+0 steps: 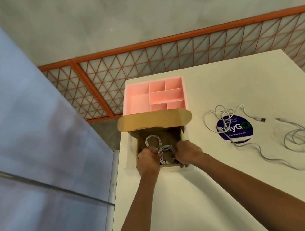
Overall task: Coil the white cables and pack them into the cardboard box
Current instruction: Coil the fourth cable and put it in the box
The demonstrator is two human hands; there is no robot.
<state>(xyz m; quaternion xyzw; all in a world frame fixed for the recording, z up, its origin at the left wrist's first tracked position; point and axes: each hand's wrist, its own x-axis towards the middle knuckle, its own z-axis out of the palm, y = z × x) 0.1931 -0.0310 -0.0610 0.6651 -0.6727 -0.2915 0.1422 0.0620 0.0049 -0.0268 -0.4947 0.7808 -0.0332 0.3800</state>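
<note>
Reaching down from the head view, both hands are working inside the open cardboard box (182,163) at the near-left part of the white table (223,87), its flap folded back toward the pink divided organizer tray (156,96) just behind it. The left hand (148,161) is curling its fingers over the near-left of the box, closed around loops of the coiled white cable (153,141) lying inside; the right hand (189,153) is bending at the wrist over the right wall, its fingers pinching the same bundle near the middle, though exactly how much each finger is gripping is hidden by the knuckles. Both forearms are stretching straight forward, nearly parallel, wrists dipping into the box. The cable is looking light, thin and limp (the sort that is likely springing open once let go), so it is probably best held across several loops at once rather than by a single strand, and pressed flat against the box floor. Well apart to the right, two loose white cables are waiting on the table: one tangled USB cable (226,115) draping over the round blue ClayGo sticker (234,127), another half-looped cable (300,137) further right, with small connector ends that are worth taking hold of first.
</note>
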